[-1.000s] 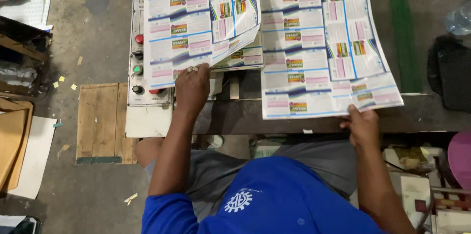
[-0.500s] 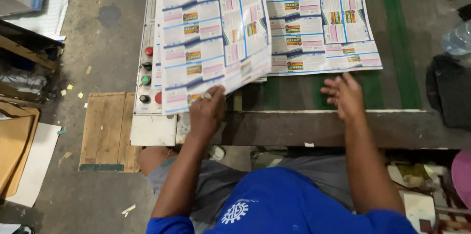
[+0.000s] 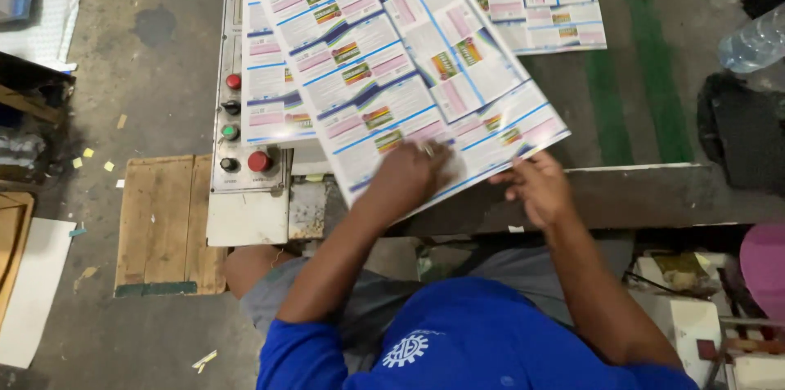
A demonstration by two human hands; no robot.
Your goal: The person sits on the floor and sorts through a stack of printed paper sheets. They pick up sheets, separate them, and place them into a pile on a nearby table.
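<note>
A large printed sheet (image 3: pixel 409 71) covered in rows of colourful labels is lifted and tilted above the work table (image 3: pixel 638 194). My left hand (image 3: pixel 409 173) grips its near edge from above, fingers closed on the paper. My right hand (image 3: pixel 536 186) pinches the same sheet's lower right corner. Under it, a stack of similar sheets (image 3: pixel 270 87) lies at the left, and another printed sheet (image 3: pixel 556 6) lies flat at the far right of the table.
A control panel (image 3: pixel 237 136) with red, green and black buttons sits at the table's left edge. A wooden pallet piece (image 3: pixel 163 218) lies on the floor at the left. A clear plastic bottle (image 3: pixel 752 42) and a dark bag (image 3: pixel 744 136) are at the right.
The lifted sheet has swung to the right and turned diagonal. My right hand moved left from the table's flat sheets onto the lifted sheet's corner. The view shifted slightly.
</note>
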